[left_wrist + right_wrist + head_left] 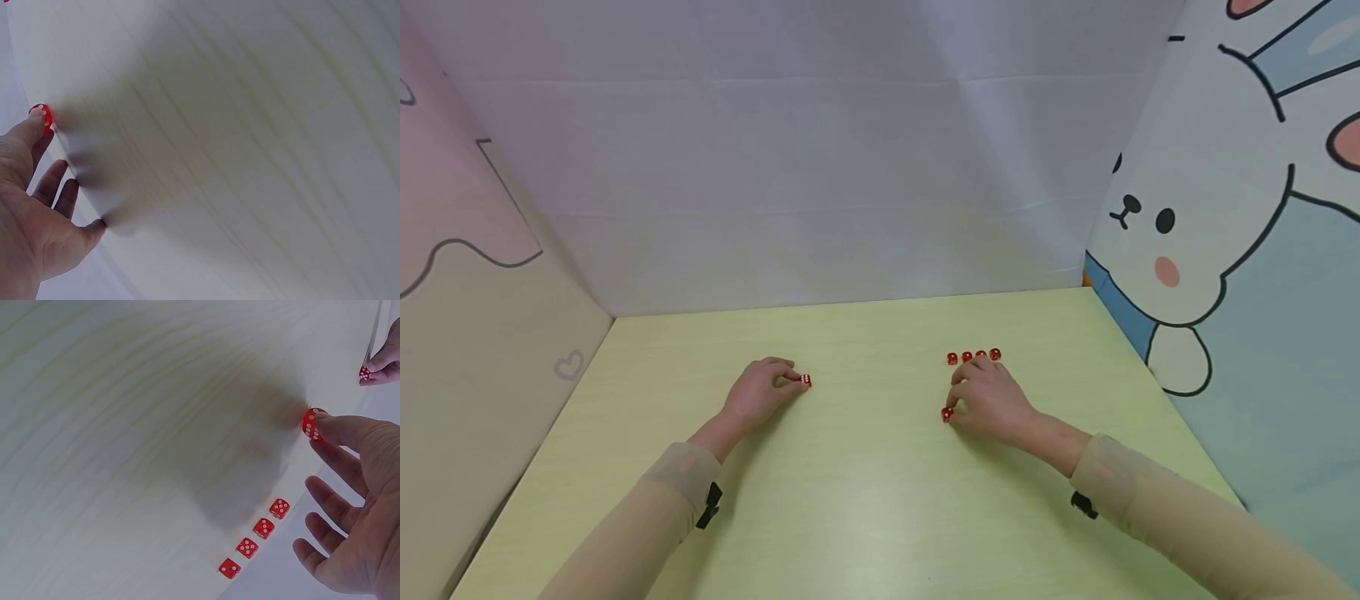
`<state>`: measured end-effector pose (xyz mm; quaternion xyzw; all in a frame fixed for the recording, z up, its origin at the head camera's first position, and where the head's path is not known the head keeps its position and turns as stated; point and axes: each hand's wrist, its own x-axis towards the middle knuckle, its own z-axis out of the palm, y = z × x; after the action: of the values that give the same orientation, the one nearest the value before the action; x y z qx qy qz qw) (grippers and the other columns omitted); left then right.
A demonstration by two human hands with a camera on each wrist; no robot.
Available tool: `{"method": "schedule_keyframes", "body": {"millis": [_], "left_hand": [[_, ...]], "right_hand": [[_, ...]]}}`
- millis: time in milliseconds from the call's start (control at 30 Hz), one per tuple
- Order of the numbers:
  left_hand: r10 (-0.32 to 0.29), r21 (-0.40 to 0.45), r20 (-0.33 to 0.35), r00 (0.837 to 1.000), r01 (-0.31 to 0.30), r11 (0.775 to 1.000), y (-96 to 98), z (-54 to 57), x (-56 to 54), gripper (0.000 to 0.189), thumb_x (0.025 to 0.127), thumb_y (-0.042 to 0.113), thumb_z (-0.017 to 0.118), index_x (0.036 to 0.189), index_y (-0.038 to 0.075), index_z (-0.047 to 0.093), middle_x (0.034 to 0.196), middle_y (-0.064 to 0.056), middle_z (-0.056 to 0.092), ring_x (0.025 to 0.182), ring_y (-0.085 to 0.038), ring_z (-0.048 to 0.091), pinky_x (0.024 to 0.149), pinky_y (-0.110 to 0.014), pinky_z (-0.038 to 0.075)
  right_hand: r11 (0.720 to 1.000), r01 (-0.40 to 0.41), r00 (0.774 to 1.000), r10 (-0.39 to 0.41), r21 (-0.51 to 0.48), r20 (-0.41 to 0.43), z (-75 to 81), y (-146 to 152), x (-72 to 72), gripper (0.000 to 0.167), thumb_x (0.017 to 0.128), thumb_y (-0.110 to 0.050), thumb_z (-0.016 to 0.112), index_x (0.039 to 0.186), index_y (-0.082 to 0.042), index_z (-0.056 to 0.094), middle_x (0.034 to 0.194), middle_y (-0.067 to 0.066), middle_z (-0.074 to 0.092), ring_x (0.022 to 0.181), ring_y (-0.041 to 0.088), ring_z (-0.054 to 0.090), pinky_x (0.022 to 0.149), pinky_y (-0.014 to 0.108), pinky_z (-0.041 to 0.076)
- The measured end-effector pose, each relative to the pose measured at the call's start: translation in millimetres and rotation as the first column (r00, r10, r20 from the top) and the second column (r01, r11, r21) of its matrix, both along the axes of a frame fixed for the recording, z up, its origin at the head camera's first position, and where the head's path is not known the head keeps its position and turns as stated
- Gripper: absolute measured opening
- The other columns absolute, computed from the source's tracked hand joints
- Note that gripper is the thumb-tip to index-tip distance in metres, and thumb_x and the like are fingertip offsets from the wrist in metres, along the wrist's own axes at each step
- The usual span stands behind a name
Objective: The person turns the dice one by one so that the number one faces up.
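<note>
On the left of the table, my left hand (762, 392) pinches a red die (806, 381) with white pips between thumb and forefinger. The left wrist view shows the same die (42, 117) at the thumb tip, the other fingertips close to the tabletop. Over on the right, my right hand (992, 402) pinches another red die (947, 414) between thumb and forefinger; its other fingers are spread in the right wrist view. Just beyond that hand stands a row of several red dice (952, 358), partly hidden by its fingers. In the right wrist view the row's end die (229, 569) shows two pips.
The pale yellow wood-grain table (865, 517) has a white sheet (820, 167) hanging behind its back edge. Printed cartoon panels stand at both sides, with a rabbit panel (1262, 275) on the right. Bare tabletop lies between the two hands.
</note>
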<state>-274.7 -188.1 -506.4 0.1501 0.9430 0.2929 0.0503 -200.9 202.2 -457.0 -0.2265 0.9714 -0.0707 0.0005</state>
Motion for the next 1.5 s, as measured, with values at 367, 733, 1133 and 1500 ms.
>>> {"method": "schedule_keyframes", "body": {"millis": [367,733,1133,1500], "left_hand": [[0.000,0.002,0.000,1.000,0.000,1.000,-0.6,2.3,-0.5,0.023,0.097,0.029,0.073,0.108,0.008,0.078,0.141,-0.018,0.060,0.135,-0.044,0.047,0.113,-0.058,0.037],[-0.001,0.012,0.003,1.000,0.001,1.000,-0.5,4.9,0.1,0.023,0.096,0.029,0.074,0.107,0.009,0.079,0.140,-0.018,0.060,0.135,-0.044,0.047,0.113,-0.058,0.037],[-0.002,0.012,0.001,1.000,0.002,1.000,-2.1,3.3,-0.7,0.025,0.096,0.029,0.074,0.108,0.008,0.079,0.140,-0.018,0.060,0.134,-0.045,0.048,0.112,-0.058,0.038],[-0.010,0.006,-0.001,1.000,0.010,1.000,-1.7,4.1,-0.2,0.026,0.097,0.030,0.073,0.109,0.007,0.078,0.140,-0.018,0.061,0.134,-0.045,0.048,0.112,-0.058,0.038]], "right_hand": [[0.997,0.052,0.998,-0.053,-0.051,-0.017,-0.2,4.0,-1.4,0.012,0.083,-0.033,0.084,0.091,-0.025,0.083,0.108,0.000,0.067,0.109,0.027,0.053,0.089,0.049,0.047],[0.924,0.158,0.982,-0.109,-0.349,0.154,-10.5,12.3,2.2,0.013,0.087,-0.029,0.084,0.099,-0.024,0.083,0.109,-0.003,0.070,0.111,0.027,0.056,0.103,0.050,0.040],[0.837,0.253,0.957,-0.140,-0.486,0.255,-25.8,10.3,9.7,0.014,0.086,-0.030,0.084,0.099,-0.024,0.083,0.105,-0.009,0.071,0.112,0.024,0.055,0.104,0.049,0.038],[0.836,0.290,0.948,-0.185,-0.465,0.257,-30.3,6.8,14.2,0.015,0.085,-0.029,0.085,0.099,-0.023,0.083,0.115,0.000,0.065,0.125,0.033,0.043,0.103,0.050,0.040]]}}
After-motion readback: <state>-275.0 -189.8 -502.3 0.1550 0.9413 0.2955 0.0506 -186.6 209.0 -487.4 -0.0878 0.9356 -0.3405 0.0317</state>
